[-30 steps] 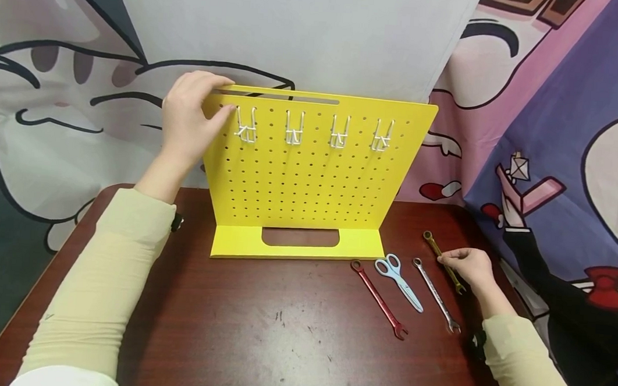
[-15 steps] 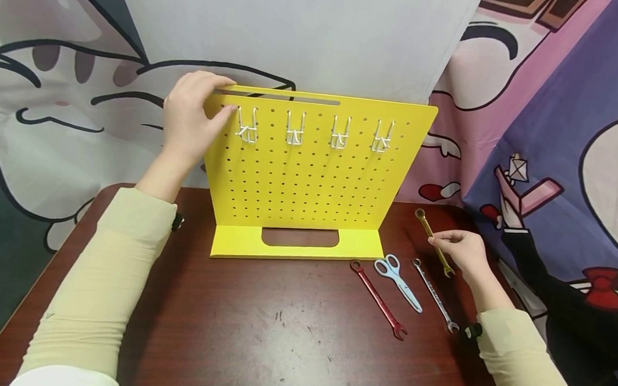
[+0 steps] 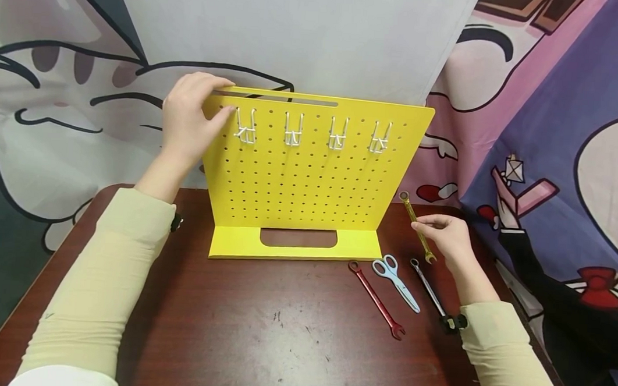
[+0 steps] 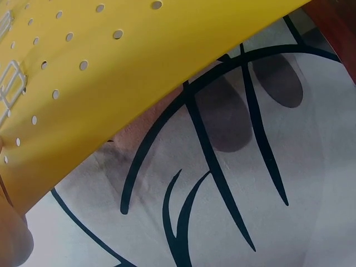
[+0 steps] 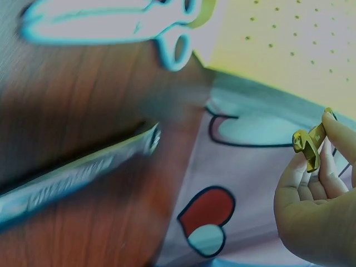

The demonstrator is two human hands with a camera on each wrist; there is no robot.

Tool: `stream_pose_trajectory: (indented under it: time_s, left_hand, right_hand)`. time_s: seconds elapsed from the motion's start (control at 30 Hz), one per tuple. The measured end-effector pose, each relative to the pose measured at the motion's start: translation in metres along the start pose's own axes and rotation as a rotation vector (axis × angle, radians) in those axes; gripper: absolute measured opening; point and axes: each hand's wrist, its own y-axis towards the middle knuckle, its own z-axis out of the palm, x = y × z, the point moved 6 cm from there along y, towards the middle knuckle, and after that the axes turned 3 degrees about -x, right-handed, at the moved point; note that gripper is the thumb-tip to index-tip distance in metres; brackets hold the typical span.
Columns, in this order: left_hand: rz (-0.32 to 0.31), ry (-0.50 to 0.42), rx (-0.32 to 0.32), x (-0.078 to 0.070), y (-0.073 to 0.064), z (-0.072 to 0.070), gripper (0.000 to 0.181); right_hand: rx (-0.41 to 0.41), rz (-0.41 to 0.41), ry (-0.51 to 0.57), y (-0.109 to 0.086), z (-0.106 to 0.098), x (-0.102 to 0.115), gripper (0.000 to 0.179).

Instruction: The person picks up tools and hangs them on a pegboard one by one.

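My left hand (image 3: 189, 114) grips the top left corner of a yellow pegboard (image 3: 309, 181), thumb on its front face and fingers over the top edge. In the left wrist view only a fingertip (image 4: 14, 239) shows at the board's corner. My right hand (image 3: 445, 235) pinches a gold-coloured combination wrench (image 3: 417, 228) by its middle, raised over the table right of the board. Its ring end points up and away, its open end down toward me. The right wrist view shows the wrench (image 5: 310, 146) between thumb and fingers.
Several white wire hooks (image 3: 292, 131) line the pegboard's upper part. On the brown table (image 3: 239, 317) lie a red wrench (image 3: 377, 298), light blue scissors (image 3: 396, 282) and a silver wrench (image 3: 427, 286), partly hidden by the right wrist. Printed cloth (image 3: 542, 141) hangs behind.
My right hand has lifted the gold-coloured wrench off the table and carried it left and away from me, toward the pegboard. The left hand keeps its grip on the board.
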Motion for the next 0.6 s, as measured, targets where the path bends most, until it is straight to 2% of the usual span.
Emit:
stream_pose_trajectory:
  time_s: [0.17,0.37,0.5,0.6]
  left_hand:
    - [0.001,-0.005,-0.002,0.0,0.0,0.001,0.031]
    - [0.001,-0.002,-0.003,0.001,0.0,0.002,0.031]
    - [-0.006,0.001,-0.002,0.001,0.001,0.002,0.031]
    - [-0.009,-0.001,-0.002,0.001,0.0,0.002,0.031]
  right_hand:
    - [-0.004,-0.023,0.095,-0.003,0.007,0.011,0.042]
    - [-0.02,-0.064,0.282,-0.006,0.016,0.025,0.006]
    - [-0.025,-0.091,0.336,-0.012,0.023,0.04,0.015]
    - [-0.027,-0.115,0.348,-0.017,0.028,0.051,0.015]
